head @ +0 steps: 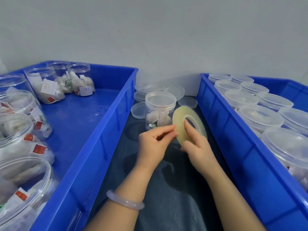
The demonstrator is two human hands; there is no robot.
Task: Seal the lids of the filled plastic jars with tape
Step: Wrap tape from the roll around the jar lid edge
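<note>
On the dark worktop (166,205), the lidded jar (160,110) stood just beyond the tape roll (186,125) (on edge), right hand (196,147) gripping it, left hand (154,144) pinching at its rim.

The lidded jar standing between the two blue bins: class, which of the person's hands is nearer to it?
Left. The left hand sits just below the lidded jar, pinching at the tape roll; the right hand holds the roll farther to the jar's right.

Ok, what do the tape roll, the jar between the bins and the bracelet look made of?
Tape roll: glossy, yellowish translucent plastic film, held by the right hand.
Jar: clear, smooth plastic; the sachets show through.
Bracelet: milky, polished, likely stone or glass; I cannot tell which.
</note>
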